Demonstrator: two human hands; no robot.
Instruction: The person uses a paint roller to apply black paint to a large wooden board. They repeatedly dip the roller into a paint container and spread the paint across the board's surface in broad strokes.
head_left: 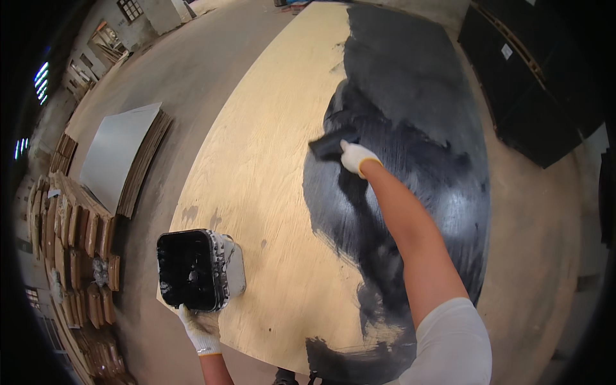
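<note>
A big pale wooden board [256, 128] lies flat before me, its right part coated in wet black paint [443, 154]. My right hand [358, 158], in a white knitted glove, is closed on a broad paintbrush [328, 144], blackened with paint and slightly blurred. The brush lies across the border between black and bare wood. At the board's near left corner, a squarish paint bucket [236, 266] is tipped so that its black inside shows. My gloved left hand [197, 332] grips the bucket's near edge; some of its fingers are hidden.
To the left, a stack of sheets with a grey top [122, 151] stands beside piled brown boards [70, 244] on the concrete floor [192, 70]. Large stacks of black panels [513, 83] rise at the far right. A patch of black paint reaches the board's near edge.
</note>
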